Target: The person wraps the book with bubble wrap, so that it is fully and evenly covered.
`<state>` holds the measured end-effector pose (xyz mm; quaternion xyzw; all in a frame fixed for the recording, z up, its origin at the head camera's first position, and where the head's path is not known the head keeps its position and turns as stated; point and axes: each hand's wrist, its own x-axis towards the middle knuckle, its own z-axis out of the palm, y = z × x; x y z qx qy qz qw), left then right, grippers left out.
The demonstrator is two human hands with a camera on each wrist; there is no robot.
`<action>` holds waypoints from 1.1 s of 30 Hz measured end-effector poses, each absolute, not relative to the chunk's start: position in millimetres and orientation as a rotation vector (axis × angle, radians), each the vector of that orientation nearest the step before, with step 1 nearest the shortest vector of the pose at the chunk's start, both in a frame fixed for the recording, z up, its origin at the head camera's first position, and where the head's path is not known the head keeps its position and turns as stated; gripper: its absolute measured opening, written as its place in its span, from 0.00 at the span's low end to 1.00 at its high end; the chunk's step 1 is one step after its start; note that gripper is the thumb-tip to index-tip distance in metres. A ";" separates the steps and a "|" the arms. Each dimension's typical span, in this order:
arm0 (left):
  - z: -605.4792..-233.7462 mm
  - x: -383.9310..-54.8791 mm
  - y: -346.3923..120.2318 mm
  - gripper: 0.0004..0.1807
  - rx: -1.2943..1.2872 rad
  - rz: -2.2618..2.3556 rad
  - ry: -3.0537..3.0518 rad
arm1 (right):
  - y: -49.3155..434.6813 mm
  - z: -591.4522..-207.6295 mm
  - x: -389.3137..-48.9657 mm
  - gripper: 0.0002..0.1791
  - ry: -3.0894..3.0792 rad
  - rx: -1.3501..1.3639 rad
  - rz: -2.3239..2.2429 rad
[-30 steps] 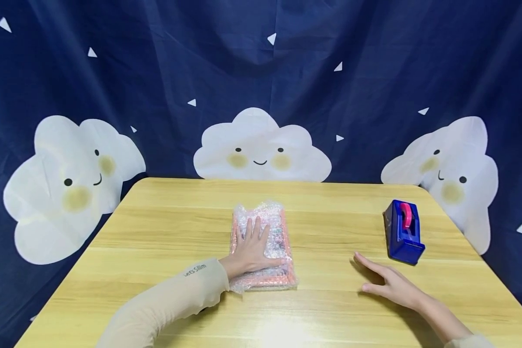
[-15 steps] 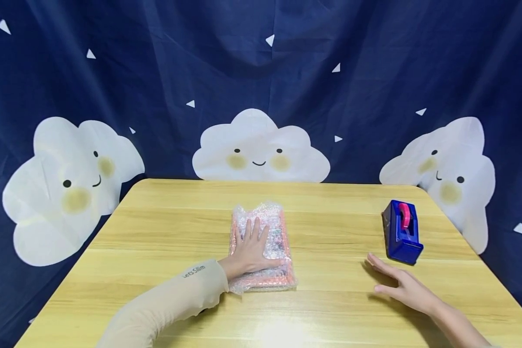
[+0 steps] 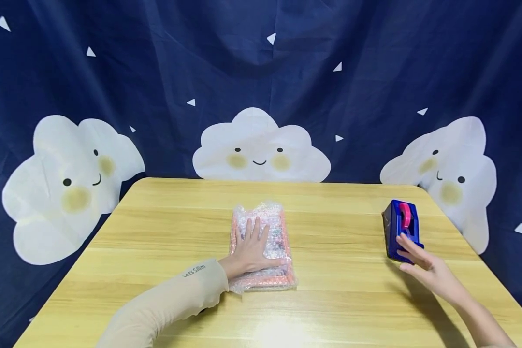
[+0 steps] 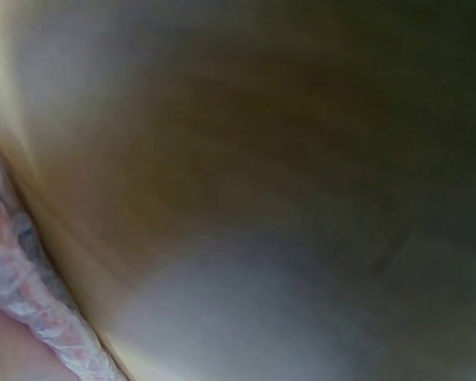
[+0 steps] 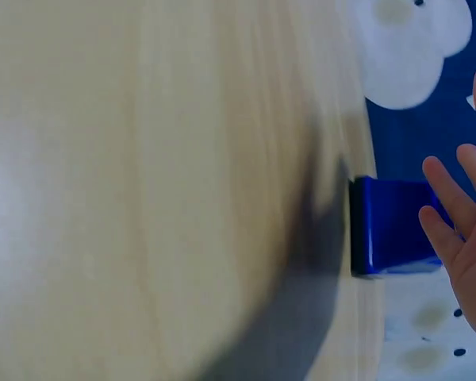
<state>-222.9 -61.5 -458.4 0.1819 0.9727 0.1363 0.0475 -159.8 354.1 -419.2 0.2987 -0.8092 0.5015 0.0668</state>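
My left hand (image 3: 253,251) lies flat with spread fingers on a flat rectangular item in bubble wrap (image 3: 278,275). Its pinkish-orange border shows through the wrap. A strip of that wrapped item (image 4: 32,286) crosses the lower left corner of the left wrist view; the rest there is blurred. My right hand (image 3: 435,275) reaches over the front end of a blue tape dispenser (image 3: 393,232), fingers extended and apart, overlapping it in the head view. A pink roll of tape (image 3: 405,215) sits in the dispenser. In the right wrist view the fingers spread in front of the dispenser (image 5: 393,226).
Both things stand on a light wood-grain table (image 3: 165,217) with rounded far corners. The dispenser is near its right edge. Behind hangs a dark blue curtain (image 3: 243,58) printed with white clouds and small triangles.
My right hand has moved right and forward from the bare tabletop to the tape dispenser, its fingers still extended. The left hand and the wrapped item stay in place.
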 end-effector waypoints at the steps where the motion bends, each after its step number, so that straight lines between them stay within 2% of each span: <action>1: -458.4 -223.0 -61.5 0.60 0.554 0.419 2.964 | 356.1 -417.3 -159.9 0.35 -2.425 0.866 1.542; 10: -460.8 -222.4 -64.3 0.62 0.538 0.462 2.961 | 368.6 -410.3 -162.4 0.39 -2.534 0.299 1.314; 19: -458.1 -220.7 -62.6 0.61 0.560 0.487 2.954 | 377.3 -406.0 -175.5 0.38 -2.662 0.038 1.575; 26: -457.8 -220.7 -62.2 0.60 0.566 0.484 2.962 | 377.8 -405.4 -181.3 0.38 -2.508 0.106 1.876; 30: -458.4 -220.6 -62.4 0.61 0.560 0.484 2.965 | 382.5 -423.3 -183.6 0.38 -2.230 0.148 2.137; 33: -458.8 -220.6 -62.6 0.61 0.558 0.482 2.969 | 384.4 -436.9 -186.3 0.41 -2.132 0.095 2.169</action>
